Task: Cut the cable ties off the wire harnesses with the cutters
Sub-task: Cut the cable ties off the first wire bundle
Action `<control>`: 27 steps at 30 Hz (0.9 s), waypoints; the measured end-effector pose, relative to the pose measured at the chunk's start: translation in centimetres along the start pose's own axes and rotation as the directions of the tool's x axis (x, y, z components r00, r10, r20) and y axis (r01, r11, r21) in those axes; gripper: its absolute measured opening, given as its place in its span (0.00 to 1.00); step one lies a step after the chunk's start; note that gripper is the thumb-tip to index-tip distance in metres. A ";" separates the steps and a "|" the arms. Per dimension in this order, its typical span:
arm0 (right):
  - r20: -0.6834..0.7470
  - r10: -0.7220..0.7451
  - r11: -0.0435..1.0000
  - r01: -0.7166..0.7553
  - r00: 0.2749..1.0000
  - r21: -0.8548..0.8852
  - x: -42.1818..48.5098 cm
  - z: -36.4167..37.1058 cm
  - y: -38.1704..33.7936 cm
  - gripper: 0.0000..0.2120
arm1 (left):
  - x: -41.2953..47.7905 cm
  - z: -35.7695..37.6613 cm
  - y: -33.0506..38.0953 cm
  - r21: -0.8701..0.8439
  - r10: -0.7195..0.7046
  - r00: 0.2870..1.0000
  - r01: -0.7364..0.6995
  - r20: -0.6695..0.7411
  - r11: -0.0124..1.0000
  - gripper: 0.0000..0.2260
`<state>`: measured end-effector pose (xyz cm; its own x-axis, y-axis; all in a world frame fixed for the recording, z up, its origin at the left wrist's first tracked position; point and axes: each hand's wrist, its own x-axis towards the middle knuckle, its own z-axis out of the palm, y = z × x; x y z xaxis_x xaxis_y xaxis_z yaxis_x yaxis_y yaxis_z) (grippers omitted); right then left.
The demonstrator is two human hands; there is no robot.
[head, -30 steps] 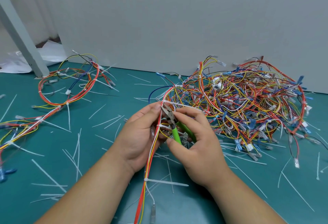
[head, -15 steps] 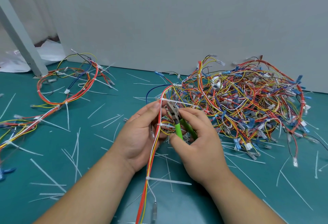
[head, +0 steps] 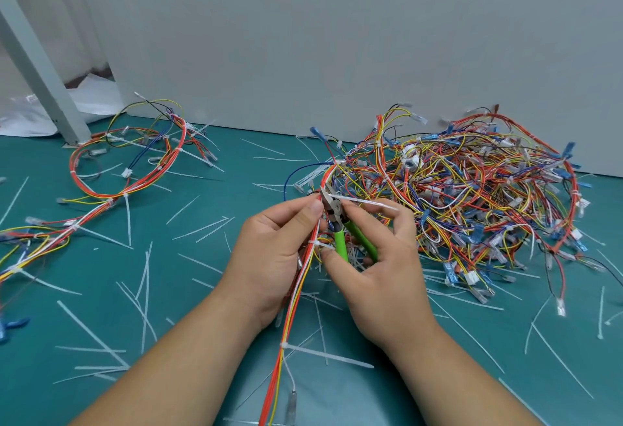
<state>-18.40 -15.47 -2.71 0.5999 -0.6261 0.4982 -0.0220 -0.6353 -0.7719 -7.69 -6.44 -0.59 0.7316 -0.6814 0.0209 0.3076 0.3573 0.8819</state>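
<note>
My left hand [head: 273, 250] grips a wire harness [head: 290, 321] of red, orange, yellow and white wires that runs from the bottom edge up into the big pile. My right hand [head: 377, 277] holds green-handled cutters [head: 340, 233] with the jaws pointing up-left. The jaws sit at a white cable tie [head: 364, 202] on the harness just above my left thumb; its tail sticks out to the right. Two more ties stay on the harness: one [head: 318, 244] beside my left fingers and one [head: 323, 354] lower down.
A large tangled pile of harnesses [head: 472, 196] lies at the right against the grey wall. A looped harness [head: 128, 169] lies at the left by a grey post [head: 37, 64]. Several cut white tie tails [head: 145, 290] litter the green mat.
Both hands have risen slightly along the harness, and the cutter jaws have moved up to the upper tie. My right fingers have spread wider on the handles.
</note>
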 end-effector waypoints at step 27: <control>0.199 0.013 0.994 0.008 0.980 -0.107 0.1 -0.5 -0.8 0.37 | -0.5 0.7 1.1 0.033 0.074 0.994 -0.071 -0.077 0.997 0.08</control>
<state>-18.76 -15.27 -1.87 0.7464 -0.5323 0.3994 -0.1027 -0.6851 -0.7212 -8.12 -6.20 0.65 0.7967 -0.6024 0.0496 0.2345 0.3837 0.8932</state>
